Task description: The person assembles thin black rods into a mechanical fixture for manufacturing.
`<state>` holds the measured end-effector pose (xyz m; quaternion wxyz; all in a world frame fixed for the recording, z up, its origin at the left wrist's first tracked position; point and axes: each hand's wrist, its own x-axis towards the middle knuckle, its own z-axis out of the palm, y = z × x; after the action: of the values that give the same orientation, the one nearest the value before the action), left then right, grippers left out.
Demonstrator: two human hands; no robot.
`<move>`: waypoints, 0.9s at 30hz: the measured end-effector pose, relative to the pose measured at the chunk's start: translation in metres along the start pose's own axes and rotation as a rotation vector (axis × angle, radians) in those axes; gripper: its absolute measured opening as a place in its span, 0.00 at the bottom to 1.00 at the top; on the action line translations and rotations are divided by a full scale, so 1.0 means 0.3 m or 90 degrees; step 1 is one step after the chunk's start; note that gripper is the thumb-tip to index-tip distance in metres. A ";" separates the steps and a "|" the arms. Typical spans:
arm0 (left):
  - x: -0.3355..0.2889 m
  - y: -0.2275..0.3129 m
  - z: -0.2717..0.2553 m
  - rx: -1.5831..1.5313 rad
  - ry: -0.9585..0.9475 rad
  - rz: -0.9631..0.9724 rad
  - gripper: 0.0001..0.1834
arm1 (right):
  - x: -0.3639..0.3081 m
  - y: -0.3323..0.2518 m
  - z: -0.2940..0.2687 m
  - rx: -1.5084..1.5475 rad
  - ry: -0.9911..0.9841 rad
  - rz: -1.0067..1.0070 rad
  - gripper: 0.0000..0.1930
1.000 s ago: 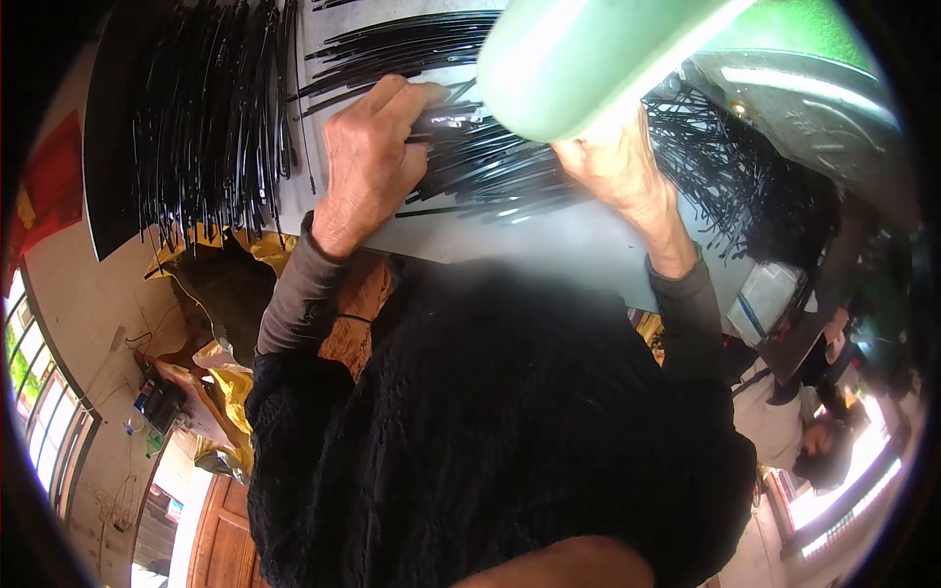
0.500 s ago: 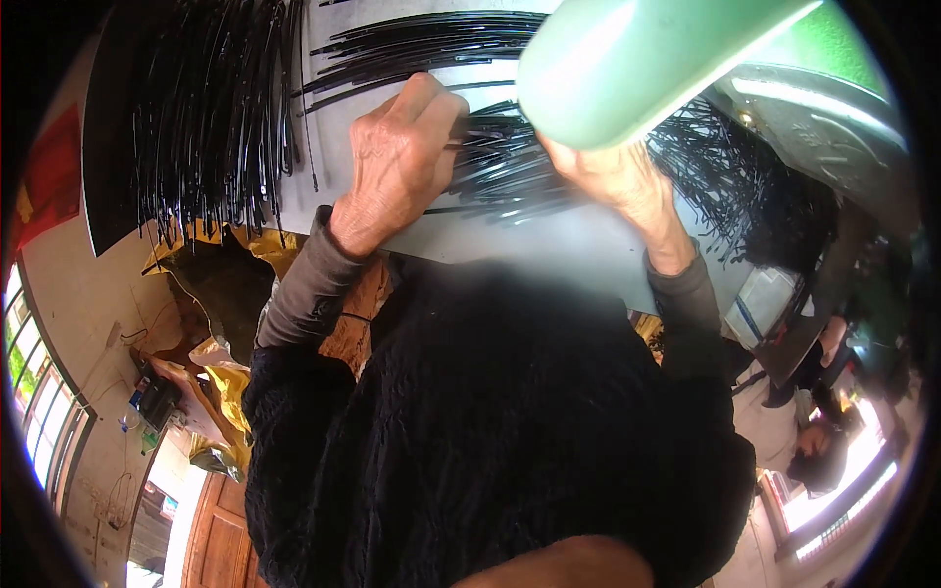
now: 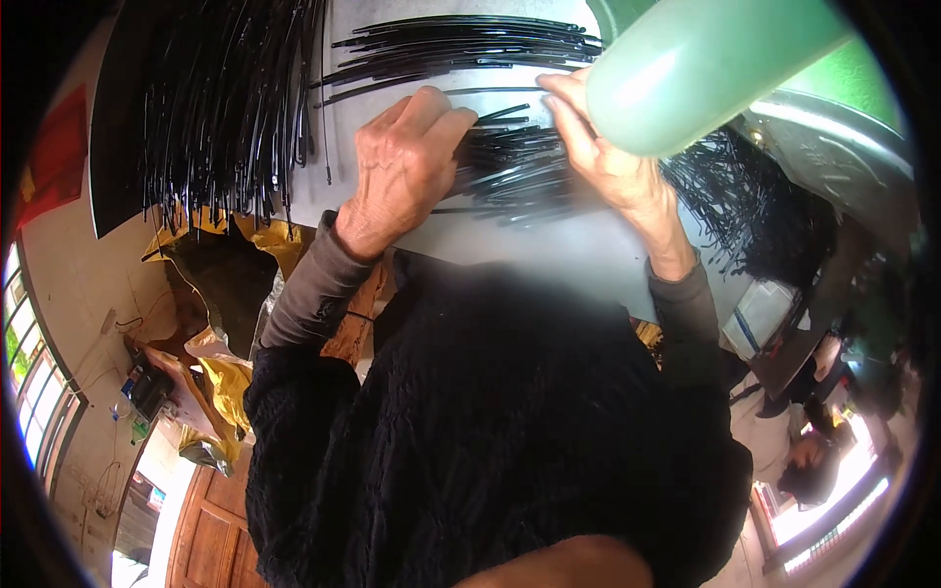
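Observation:
Thin black strips lie on the pale tabletop (image 3: 588, 245) in front of me. My left hand (image 3: 407, 157) is curled closed, with a few black strips (image 3: 505, 114) sticking out to the right from beside its thumb; its fingertips are hidden. Below them is a loose bundle of black strips (image 3: 520, 162) between my hands. My right hand (image 3: 613, 162) has its finger and thumb apart, close to the right end of a single black strip (image 3: 490, 90). Part of that hand is covered by a pale green rounded object (image 3: 716, 73).
A row of black strips (image 3: 470, 44) lies at the far side. Many more strips (image 3: 230, 118) hang over the table's left edge, and a tangled pile (image 3: 755, 201) sits at right. A yellow sack (image 3: 230, 382) is below left. Another person (image 3: 814, 461) appears at lower right.
My right finger and thumb have spread and reached up and left, out from behind the green object. My left hand stays curled, slightly lower. The view has shifted a little.

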<state>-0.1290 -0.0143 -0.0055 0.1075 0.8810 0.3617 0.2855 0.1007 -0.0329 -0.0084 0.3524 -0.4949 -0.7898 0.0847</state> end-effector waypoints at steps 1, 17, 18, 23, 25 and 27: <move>0.003 -0.001 -0.003 -0.004 -0.005 0.003 0.13 | 0.001 0.004 0.006 -0.007 -0.005 -0.015 0.08; -0.055 -0.031 -0.062 -0.139 0.228 -0.266 0.14 | 0.080 -0.029 0.075 -0.006 -0.161 -0.023 0.10; -0.046 -0.027 -0.075 -0.162 0.226 -0.281 0.13 | 0.084 -0.027 0.082 -0.098 -0.167 -0.036 0.10; -0.081 -0.073 -0.108 0.003 0.120 -0.181 0.17 | 0.063 -0.050 0.060 -0.037 -0.157 -0.008 0.11; -0.072 -0.078 -0.109 0.092 0.085 -0.160 0.22 | 0.060 -0.045 0.059 -0.023 -0.114 0.004 0.11; -0.082 -0.080 -0.125 0.076 0.050 -0.188 0.21 | 0.060 -0.055 0.044 -0.001 -0.089 0.018 0.12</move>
<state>-0.1788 -0.0150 0.0049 0.0815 0.8111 0.5077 0.2787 0.0756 -0.0231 -0.0018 0.2950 -0.4987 -0.8056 0.1235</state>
